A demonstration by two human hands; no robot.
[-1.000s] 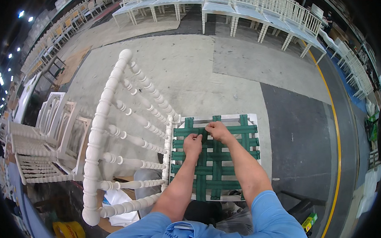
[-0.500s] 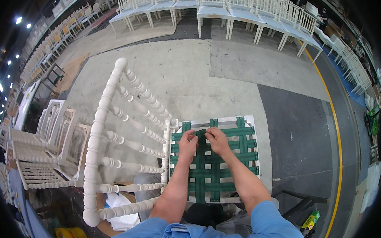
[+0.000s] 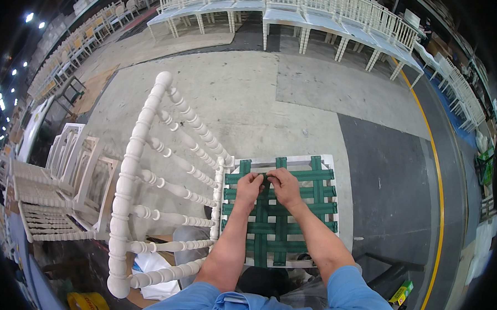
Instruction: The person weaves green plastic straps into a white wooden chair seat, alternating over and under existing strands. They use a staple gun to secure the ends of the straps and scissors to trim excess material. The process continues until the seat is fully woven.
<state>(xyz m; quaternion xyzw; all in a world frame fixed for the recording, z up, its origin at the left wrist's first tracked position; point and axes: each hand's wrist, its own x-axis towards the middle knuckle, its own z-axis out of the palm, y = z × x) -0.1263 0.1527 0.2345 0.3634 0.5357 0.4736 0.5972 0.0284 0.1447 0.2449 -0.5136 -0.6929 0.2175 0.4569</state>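
Two hands weaving green webbing on a white chair seat

The left hand [image 3: 250, 186] and right hand [image 3: 283, 185] meet at the middle of the chair seat frame [image 3: 331, 158], each grip pinched shut on a green webbing strap [image 3: 265, 180]; the chair's spindle back [image 3: 164, 190] stands left, over concrete floor [image 3: 295, 101].

A furniture workshop or factory hall is shown: a bare concrete floor [image 3: 273, 95] marked with a yellow line [image 3: 434, 163], long rows of white chairs [image 3: 321, 14], stacked chair frames [image 3: 53, 191], and ceiling lights [image 3: 28, 17] are seen.
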